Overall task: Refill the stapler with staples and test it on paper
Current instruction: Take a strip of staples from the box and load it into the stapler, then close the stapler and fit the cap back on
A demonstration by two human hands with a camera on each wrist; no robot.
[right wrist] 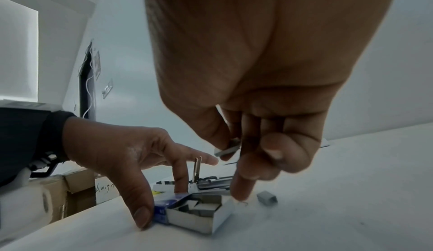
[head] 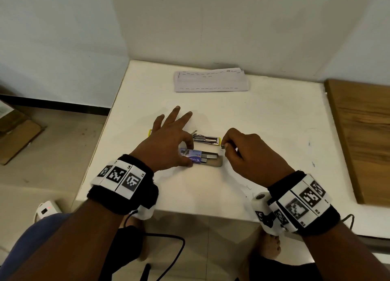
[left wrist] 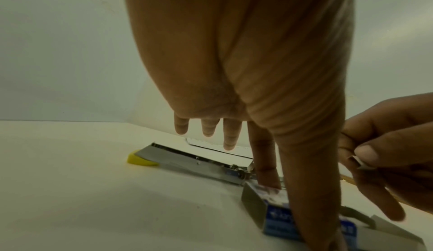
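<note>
White tabletop (head: 263, 120). Nearest the person: small blue-and-white cardboard staple box (head: 193, 156), its grey inner tray (right wrist: 199, 216) slid out to the right with grey staple strips lying in it. Left hand (head: 168, 141) pins the blue sleeve: thumb and index finger pinch it from the near and far sides, the other fingers (left wrist: 230, 134) spread straight and off the surface. Right hand (head: 247, 151) is just right of the tray, raised off the tabletop; its thumb and forefinger grip a short grey strip of staples (right wrist: 227, 150), remaining fingers curled, one tip pointing down beside the tray's open end. A loose grey staple block (right wrist: 267, 197) lies on the surface just right of that finger. Just beyond the box: yellow-and-metal stapler (head: 205, 139), lid swung open to the left, metal magazine channel exposed. Its long axis runs left-right, parallel to the box; its yellow-tipped right end sits just beside the right hand's fingertips. Judgement: the right hand is nearer to the channel, so the held strip needs to turn parallel to that axis and travel a little forward and left to drop in. Far edge: folded white paper stack (head: 211, 81), well apart, untouched.
</note>
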